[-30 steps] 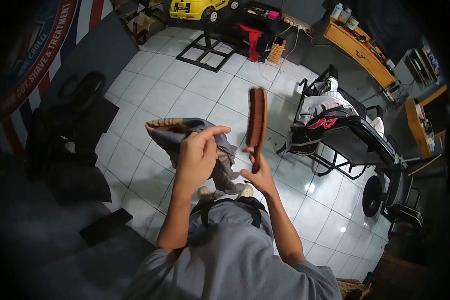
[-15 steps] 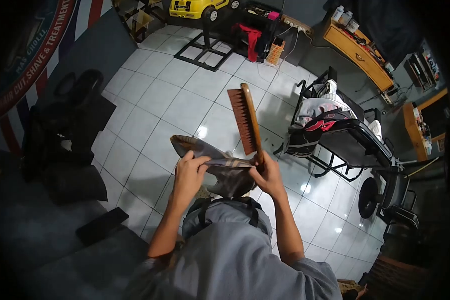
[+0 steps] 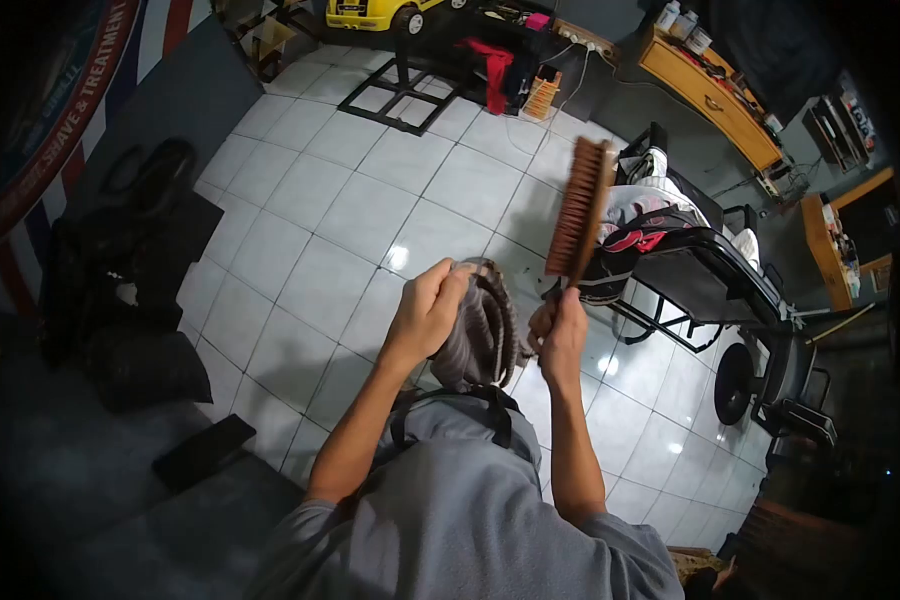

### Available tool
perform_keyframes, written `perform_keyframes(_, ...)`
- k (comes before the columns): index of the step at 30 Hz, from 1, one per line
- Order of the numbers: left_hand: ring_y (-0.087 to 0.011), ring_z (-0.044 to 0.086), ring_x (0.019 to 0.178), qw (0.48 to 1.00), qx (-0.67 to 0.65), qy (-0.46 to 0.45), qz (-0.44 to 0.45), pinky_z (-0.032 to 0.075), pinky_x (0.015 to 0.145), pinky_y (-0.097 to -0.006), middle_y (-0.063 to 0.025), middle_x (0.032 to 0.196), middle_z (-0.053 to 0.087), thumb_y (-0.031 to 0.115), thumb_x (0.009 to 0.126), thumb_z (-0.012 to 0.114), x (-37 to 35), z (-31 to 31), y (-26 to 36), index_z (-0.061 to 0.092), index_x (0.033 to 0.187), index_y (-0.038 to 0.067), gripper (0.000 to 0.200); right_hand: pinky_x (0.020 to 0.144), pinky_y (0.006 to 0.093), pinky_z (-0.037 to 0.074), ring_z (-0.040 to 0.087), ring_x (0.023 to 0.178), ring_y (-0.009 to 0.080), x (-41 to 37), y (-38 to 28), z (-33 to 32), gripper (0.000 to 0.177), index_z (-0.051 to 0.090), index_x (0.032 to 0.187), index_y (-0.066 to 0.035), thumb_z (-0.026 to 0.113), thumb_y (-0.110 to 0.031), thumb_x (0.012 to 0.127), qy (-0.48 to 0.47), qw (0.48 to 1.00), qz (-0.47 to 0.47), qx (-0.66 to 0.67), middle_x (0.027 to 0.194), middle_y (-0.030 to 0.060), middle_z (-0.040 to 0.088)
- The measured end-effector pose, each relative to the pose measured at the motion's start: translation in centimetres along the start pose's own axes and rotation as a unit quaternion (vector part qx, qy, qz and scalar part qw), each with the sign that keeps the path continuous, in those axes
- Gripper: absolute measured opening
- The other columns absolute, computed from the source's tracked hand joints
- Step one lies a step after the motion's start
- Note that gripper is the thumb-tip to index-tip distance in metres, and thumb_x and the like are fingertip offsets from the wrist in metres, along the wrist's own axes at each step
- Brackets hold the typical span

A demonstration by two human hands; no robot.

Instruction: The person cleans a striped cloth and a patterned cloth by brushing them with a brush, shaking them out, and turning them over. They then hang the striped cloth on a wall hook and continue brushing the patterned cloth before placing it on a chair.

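Observation:
My left hand (image 3: 427, 309) grips a grey cloth with striped edges (image 3: 478, 330), bunched up in front of my chest. My right hand (image 3: 560, 330) holds the handle of a long wooden brush (image 3: 580, 208), which points up and slightly right, bristles facing left. The right hand also touches the cloth's right edge. Both hands are close together above the white tiled floor (image 3: 350, 210). My grey shirt fills the bottom of the view.
A black barber chair (image 3: 690, 270) with clothes piled on it stands to the right. Dark bags (image 3: 130, 270) sit at the left wall. A yellow toy car (image 3: 375, 12) and a black frame are at the back, a wooden counter (image 3: 715, 95) at back right.
The cloth, held spread between both hands half a second ago, is now gathered into a bunch. The brush has swung from tilting left to tilting right and moved rightward.

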State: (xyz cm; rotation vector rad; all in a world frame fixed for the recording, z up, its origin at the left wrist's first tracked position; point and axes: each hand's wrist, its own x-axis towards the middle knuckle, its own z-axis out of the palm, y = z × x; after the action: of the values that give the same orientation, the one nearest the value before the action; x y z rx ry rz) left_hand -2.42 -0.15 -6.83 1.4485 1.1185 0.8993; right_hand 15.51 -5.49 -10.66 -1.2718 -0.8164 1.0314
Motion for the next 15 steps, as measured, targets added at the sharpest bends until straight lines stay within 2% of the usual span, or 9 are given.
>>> perform_keyframes(1,-0.0052,0.035,0.060,1.000,-0.029,0.010,0.001,0.033,0.051,-0.0250,0.0018,0.061,0.038,0.014,0.093,0.045,0.4,0.3,0.3,0.052,0.081,0.000,0.020,0.036,0.0222,0.023,0.031,0.042,0.0099,-1.0,-1.3,0.2,0.052,0.035,0.072,-0.012,0.035,-0.059,0.094,-0.055,0.991,0.033,0.120,0.054,-0.0029,0.030)
perform_keyframes(3,-0.0052,0.036,0.061,1.000,0.012,0.003,0.019,0.034,0.054,-0.0236,0.0039,0.064,0.039,0.018,0.095,0.046,1.0,0.6,1.8,0.051,0.082,0.000,0.023,0.039,0.0266,0.026,0.034,0.043,0.0119,-2.9,-2.4,1.4,0.052,0.037,0.068,-0.010,0.029,-0.051,0.098,-0.083,0.977,0.048,0.193,0.053,-0.0006,0.033)
perform_keyframes(5,-0.0050,0.036,0.064,0.998,-0.010,0.007,0.066,0.035,0.055,-0.0232,0.0032,0.066,0.041,0.019,0.097,0.045,1.5,1.7,3.1,0.051,0.083,0.000,0.024,0.044,0.0278,0.032,0.039,0.047,0.0147,-3.5,1.5,1.1,0.050,0.043,0.072,-0.005,0.028,-0.044,0.100,-0.148,0.988,-0.021,0.025,0.057,0.0026,0.042)
perform_keyframes(7,-0.0042,0.036,0.066,0.995,-0.036,0.024,0.094,0.034,0.057,-0.0214,0.0031,0.071,0.041,0.021,0.100,0.041,2.4,2.4,4.0,0.049,0.083,0.001,0.027,0.051,0.0292,0.036,0.044,0.055,0.0161,-3.7,4.8,2.2,0.048,0.048,0.078,0.000,0.027,-0.038,0.101,-0.149,0.979,-0.085,-0.112,0.063,0.0047,0.048)
perform_keyframes(8,-0.0033,0.033,0.065,0.995,-0.067,-0.012,0.073,0.032,0.056,-0.0203,0.0044,0.070,0.038,0.021,0.100,0.041,2.7,2.0,4.6,0.047,0.081,0.003,0.027,0.043,0.0240,0.027,0.033,0.048,0.0072,-3.8,9.0,2.6,0.045,0.040,0.074,-0.009,0.029,-0.044,0.100,-0.137,0.988,-0.062,-0.020,0.057,-0.0034,0.037)
perform_keyframes(10,-0.0013,0.025,0.062,0.986,-0.128,-0.080,0.072,0.025,0.053,-0.0179,0.0075,0.070,0.032,0.021,0.101,0.040,2.7,0.7,5.9,0.042,0.077,0.007,0.028,0.049,0.0321,0.038,0.045,0.051,0.0182,-3.3,13.4,1.4,0.042,0.047,0.081,-0.002,0.034,-0.037,0.100,-0.167,0.972,-0.066,-0.152,0.060,0.0072,0.046)
perform_keyframes(11,-0.0017,0.024,0.062,0.978,-0.155,-0.104,0.091,0.025,0.053,-0.0180,0.0073,0.070,0.032,0.020,0.100,0.040,2.5,0.2,6.7,0.041,0.077,0.007,0.027,0.053,0.0370,0.043,0.052,0.054,0.0244,-2.8,15.1,0.5,0.040,0.050,0.084,0.001,0.036,-0.033,0.100,-0.191,0.947,-0.086,-0.244,0.063,0.0131,0.054)
perform_keyframes(13,-0.0005,0.027,0.061,0.978,-0.141,-0.111,0.108,0.025,0.053,-0.0177,0.0070,0.069,0.036,0.021,0.100,0.040,1.9,-1.2,8.3,0.044,0.079,0.006,0.027,0.068,0.0459,0.048,0.062,0.072,0.0381,-3.1,23.7,-4.0,0.036,0.053,0.097,0.005,0.038,-0.027,0.097,-0.299,0.835,-0.014,-0.462,0.079,0.0234,0.063)
perform_keyframes(15,-0.0021,0.025,0.059,0.973,-0.164,-0.056,0.154,0.025,0.051,-0.0181,0.0066,0.065,0.033,0.016,0.100,0.039,0.5,-2.0,11.2,0.040,0.075,0.005,0.028,0.076,0.0499,0.048,0.061,0.086,0.0423,-4.3,31.2,-8.6,0.045,0.060,0.095,0.004,0.035,-0.034,0.096,-0.318,0.740,0.152,-0.573,0.091,0.0272,0.063)
